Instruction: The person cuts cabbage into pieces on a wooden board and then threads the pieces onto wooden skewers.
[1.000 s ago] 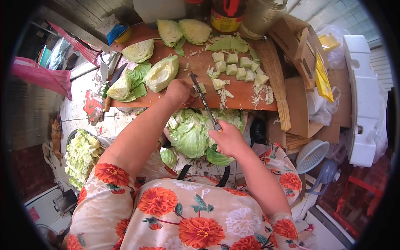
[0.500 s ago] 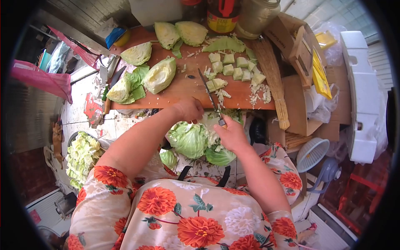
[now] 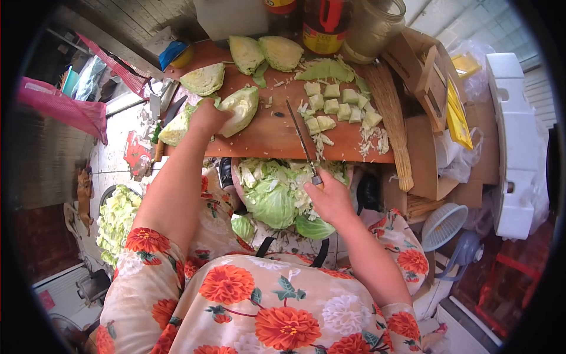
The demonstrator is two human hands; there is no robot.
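My right hand (image 3: 330,194) is closed around the handle of a long knife (image 3: 302,137), whose blade points away over the cutting board (image 3: 268,133). My left hand (image 3: 207,118) reaches between two cabbage wedges, thumb spread toward the cut face of the right cabbage wedge (image 3: 242,111). Its other fingers are partly hidden beside the leafy left wedge (image 3: 174,131). Further back lie another wedge (image 3: 203,79) and two more cabbage pieces (image 3: 246,54). Cabbage chunks (image 3: 332,106) and shreds sit right of the blade. Below the board's near edge, a rounded cabbage piece (image 3: 271,200) rests among chopped cabbage.
A second knife (image 3: 160,150) lies at the board's left end. A bottle with a red handle (image 3: 327,26) and a glass jar (image 3: 374,29) stand behind. A straw brush (image 3: 392,124) borders the right side, beside cardboard boxes (image 3: 454,159). Chopped cabbage (image 3: 119,221) fills a container at lower left.
My left hand has moved from the board's near edge, left and away from me, to the cabbage wedges. My right hand keeps the knife in nearly the same place. The view has shifted slightly.
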